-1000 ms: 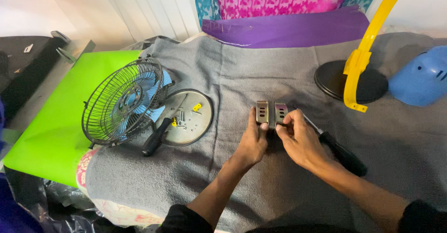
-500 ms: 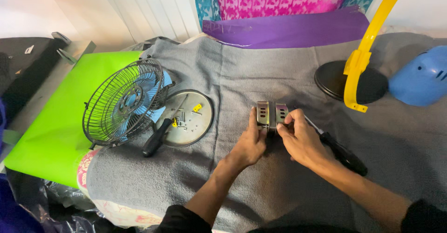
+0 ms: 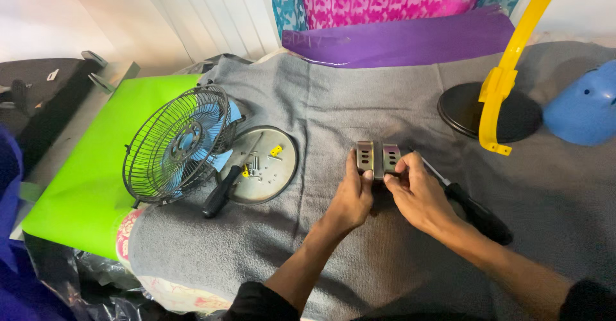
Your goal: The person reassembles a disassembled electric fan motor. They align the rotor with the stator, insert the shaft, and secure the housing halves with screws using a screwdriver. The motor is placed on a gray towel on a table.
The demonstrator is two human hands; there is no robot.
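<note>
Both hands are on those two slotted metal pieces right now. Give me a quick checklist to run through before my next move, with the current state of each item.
1. Left hand grips the left slotted metal piece: ok.
2. Right hand grips the right slotted metal piece: ok.
3. The two pieces stand side by side, faces aligned: ok; whether they are joined, cannot tell.
4. Black-handled screwdriver within reach beside the right hand on the grey cloth: ok.
5. Loose screws and yellow bits kept on the round metal plate: ok.
6. Fan cage stable: cannot tell; it leans on the plate's edge.
</note>
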